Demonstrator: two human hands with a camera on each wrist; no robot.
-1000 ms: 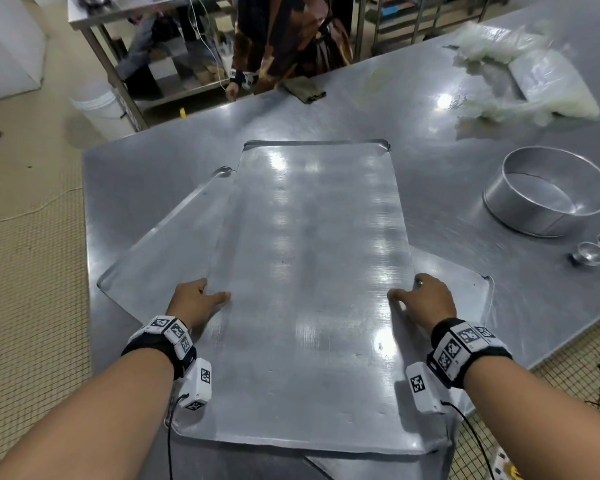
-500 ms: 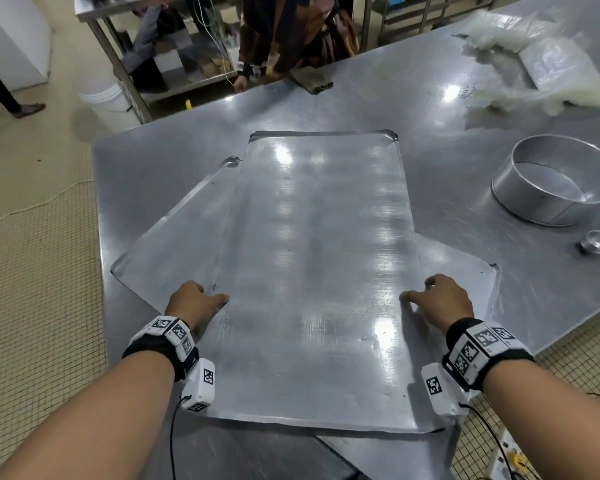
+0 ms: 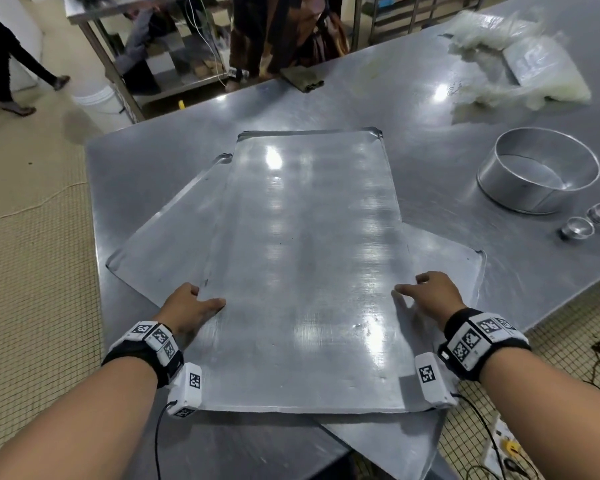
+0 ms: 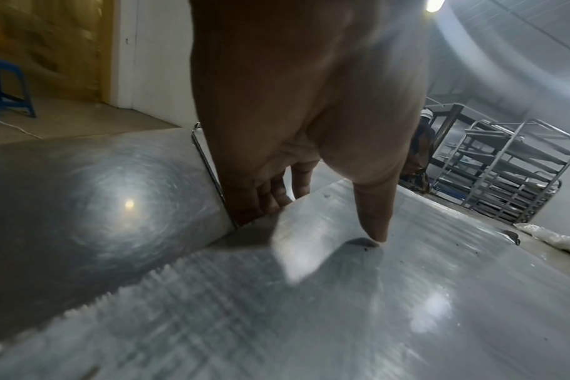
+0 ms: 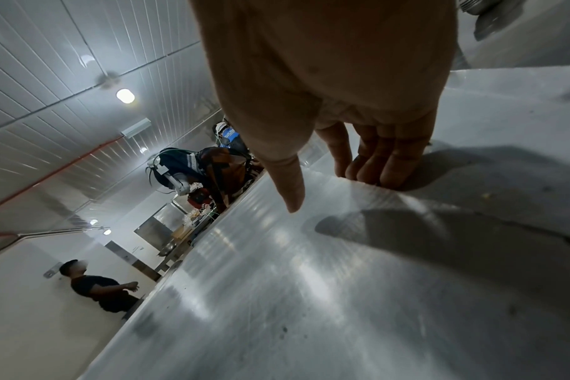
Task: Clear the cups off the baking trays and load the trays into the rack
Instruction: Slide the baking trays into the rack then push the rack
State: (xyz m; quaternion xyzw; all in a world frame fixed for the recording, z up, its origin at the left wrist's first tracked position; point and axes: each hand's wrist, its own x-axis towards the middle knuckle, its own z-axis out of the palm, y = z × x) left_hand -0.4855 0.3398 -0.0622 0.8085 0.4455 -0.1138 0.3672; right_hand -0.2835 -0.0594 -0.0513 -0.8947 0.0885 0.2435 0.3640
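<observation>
The top baking tray (image 3: 305, 271) lies lengthwise between the two hands, its near end over the counter (image 3: 430, 109) edge. The left hand (image 3: 187, 308) grips its left long edge: the thumb lies flat on the tray's top face while the fingers (image 4: 277, 195) curl down over the rim. The right hand (image 3: 433, 296) holds the right long edge the same way, thumb stretched over the surface and fingers (image 5: 384, 164) hooked over the side.

This tray is a flat rectangle of dull brushed metal with rounded corners and a low rolled lip, streaked with fine scratches and bright ceiling reflections, and it carries nothing. It rests crosswise on a second baking tray (image 3: 167, 247) of the same make, whose corners stick out to the left and right beneath it; that one's near corner also overhangs the counter.

To the right on the stainless counter stand a round cake tin (image 3: 537, 174) with straight walls and two small metal cups (image 3: 591, 221) side by side. A wheeled tray rack (image 4: 505, 169) of metal tubing shows in the left wrist view, beyond the counter.
</observation>
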